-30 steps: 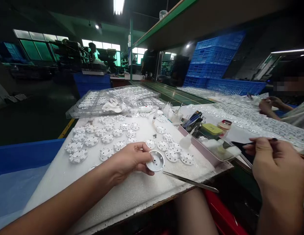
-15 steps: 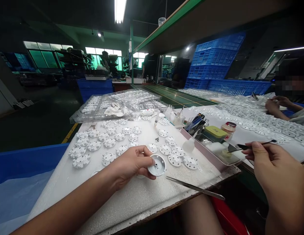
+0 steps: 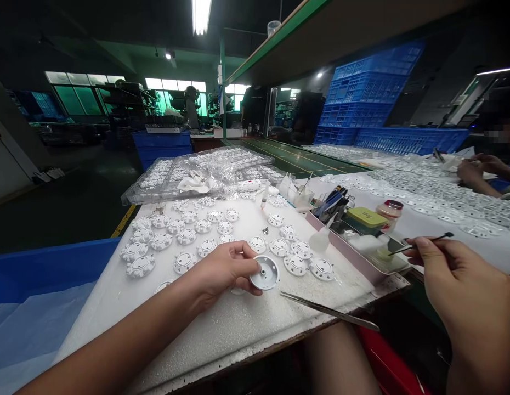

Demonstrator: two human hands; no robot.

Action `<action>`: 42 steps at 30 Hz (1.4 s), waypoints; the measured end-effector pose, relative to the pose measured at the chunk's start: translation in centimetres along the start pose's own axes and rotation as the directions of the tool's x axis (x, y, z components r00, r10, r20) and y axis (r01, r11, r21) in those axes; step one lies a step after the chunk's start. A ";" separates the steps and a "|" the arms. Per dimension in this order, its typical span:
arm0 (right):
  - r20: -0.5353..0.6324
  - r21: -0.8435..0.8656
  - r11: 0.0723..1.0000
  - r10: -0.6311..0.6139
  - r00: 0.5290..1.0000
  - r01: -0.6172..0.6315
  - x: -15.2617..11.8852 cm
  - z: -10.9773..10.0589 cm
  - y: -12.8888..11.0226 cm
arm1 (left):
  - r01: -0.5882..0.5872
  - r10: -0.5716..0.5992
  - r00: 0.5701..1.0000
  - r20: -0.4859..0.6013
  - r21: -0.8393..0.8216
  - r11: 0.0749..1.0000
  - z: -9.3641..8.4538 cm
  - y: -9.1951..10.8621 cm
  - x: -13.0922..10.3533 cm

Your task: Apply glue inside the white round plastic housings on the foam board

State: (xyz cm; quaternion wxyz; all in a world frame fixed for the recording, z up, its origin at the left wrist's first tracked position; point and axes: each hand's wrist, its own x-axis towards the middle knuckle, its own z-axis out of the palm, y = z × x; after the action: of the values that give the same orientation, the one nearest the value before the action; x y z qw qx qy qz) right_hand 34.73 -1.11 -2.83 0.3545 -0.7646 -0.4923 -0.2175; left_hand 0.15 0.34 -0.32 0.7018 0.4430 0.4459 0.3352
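Note:
My left hand [image 3: 234, 267] pinches the rim of a round white part [image 3: 266, 274], its hollow side facing up, above the white foam board [image 3: 222, 329]. Over the pink tray's right end, my right hand [image 3: 444, 263] is closed on a thin dark stick tool [image 3: 428, 241]; its tip points left, over a small pale container. Metal tweezers [image 3: 329, 311] lie at the board's front edge, right of the held part. Several similar white parts [image 3: 185, 262] rest on the board, around a small pile of dark bits [image 3: 265, 231].
A pink tray [image 3: 349, 249] holds tools and a green-yellow box [image 3: 366, 217]. Beside it stand a jar [image 3: 390, 211] and a squeeze bottle [image 3: 319, 240]. Plastic trays [image 3: 168, 175] lie behind, a blue bin [image 3: 53, 269] at left. Another person's hands [image 3: 475, 167] work at far right.
The view has shifted slightly, so the board and background sit a little further right. Both hands keep their grips, and the tool tip stays over the tray.

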 end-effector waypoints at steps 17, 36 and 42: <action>0.202 0.929 0.283 -0.928 0.313 0.240 -0.3 0.6 -17.8 | -0.493 0.805 0.586 -0.097 0.745 0.449 0.0 1.3 -2.0; -0.510 0.817 -0.160 -0.650 0.564 0.554 -2.5 4.4 -17.3 | -0.107 0.532 0.847 0.006 0.981 0.160 -5.3 8.6 14.4; -0.581 0.765 -0.170 -0.598 0.552 0.621 -2.4 4.5 -17.3 | 0.016 0.412 0.906 -0.101 0.978 0.206 -5.4 8.2 21.7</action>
State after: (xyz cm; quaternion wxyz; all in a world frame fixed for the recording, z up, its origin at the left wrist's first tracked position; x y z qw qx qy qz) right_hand 17.99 5.41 -1.75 0.5897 -0.0445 -0.8062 -0.0192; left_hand 2.76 24.03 -1.03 0.1370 0.7681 0.6078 0.1476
